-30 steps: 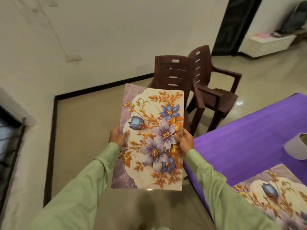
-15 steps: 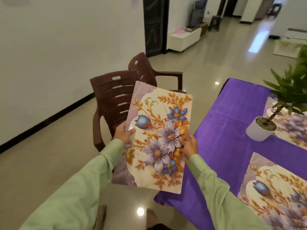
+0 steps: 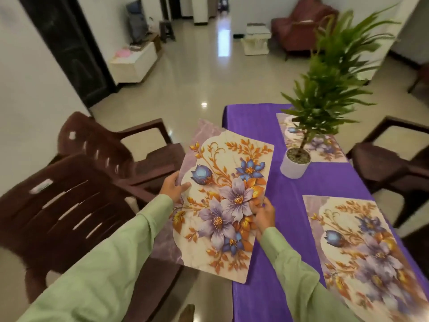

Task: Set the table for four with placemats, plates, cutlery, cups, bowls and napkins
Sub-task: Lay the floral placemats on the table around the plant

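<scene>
Between both hands (image 3: pixel 175 188) — floral placemat (image 3: pixel 224 201)

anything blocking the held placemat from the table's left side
Nothing visible. The placemat, in the left hand and right hand, hangs by bare purple cloth at the table's left edge; the potted plant stands farther back.

Place: a home, dining area opening onto a living room.
Signs: purple-clothed surface (image 3: pixel 325 189), brown chairs (image 3: pixel 69 205), potted plant (image 3: pixel 294 162), television (image 3: pixel 137 22), sofa (image 3: pixel 299 26).
</scene>
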Demonstrator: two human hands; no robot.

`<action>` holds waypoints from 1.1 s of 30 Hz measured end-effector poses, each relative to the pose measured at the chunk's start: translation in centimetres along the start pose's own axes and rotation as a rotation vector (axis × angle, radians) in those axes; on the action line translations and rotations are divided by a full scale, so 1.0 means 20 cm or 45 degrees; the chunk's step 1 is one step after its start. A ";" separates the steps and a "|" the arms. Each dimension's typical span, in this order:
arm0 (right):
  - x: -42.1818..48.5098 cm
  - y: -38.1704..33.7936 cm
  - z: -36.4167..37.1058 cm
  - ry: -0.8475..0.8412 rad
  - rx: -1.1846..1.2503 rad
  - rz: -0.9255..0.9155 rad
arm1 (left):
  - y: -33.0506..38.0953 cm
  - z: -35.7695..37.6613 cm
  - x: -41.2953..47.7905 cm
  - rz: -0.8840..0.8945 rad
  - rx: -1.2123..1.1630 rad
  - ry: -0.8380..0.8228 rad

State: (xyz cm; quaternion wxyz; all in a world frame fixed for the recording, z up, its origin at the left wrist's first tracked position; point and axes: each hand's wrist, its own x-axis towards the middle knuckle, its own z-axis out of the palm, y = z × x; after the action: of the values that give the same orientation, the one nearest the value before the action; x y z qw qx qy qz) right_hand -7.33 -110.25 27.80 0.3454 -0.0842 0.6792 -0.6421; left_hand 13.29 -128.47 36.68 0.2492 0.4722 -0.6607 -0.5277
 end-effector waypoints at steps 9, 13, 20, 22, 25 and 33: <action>-0.04 -0.02 0.04 0.520 0.191 0.024 | 0.01 0.22 0.55 0.055 0.096 -0.476; -0.10 0.03 -0.05 0.711 0.163 0.042 | 0.06 0.42 0.58 0.093 0.128 -0.664; -0.07 0.12 -0.28 0.930 0.242 0.063 | 0.14 0.83 0.64 0.126 0.225 -0.919; -0.02 0.11 -0.30 0.937 0.290 0.051 | 0.18 0.89 0.69 0.144 0.248 -0.942; 0.07 0.09 -0.30 0.931 0.308 0.068 | 0.21 0.93 0.79 0.177 0.295 -0.961; 0.34 -0.08 -0.05 0.816 0.435 0.027 | 0.28 0.83 1.12 0.050 0.268 -0.847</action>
State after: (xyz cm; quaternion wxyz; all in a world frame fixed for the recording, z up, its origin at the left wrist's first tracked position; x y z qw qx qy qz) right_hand -13.58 -113.46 26.85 0.1305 0.1874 0.6366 -0.7366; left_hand -12.12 -140.65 32.87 -0.0198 0.2846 -0.7654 -0.5768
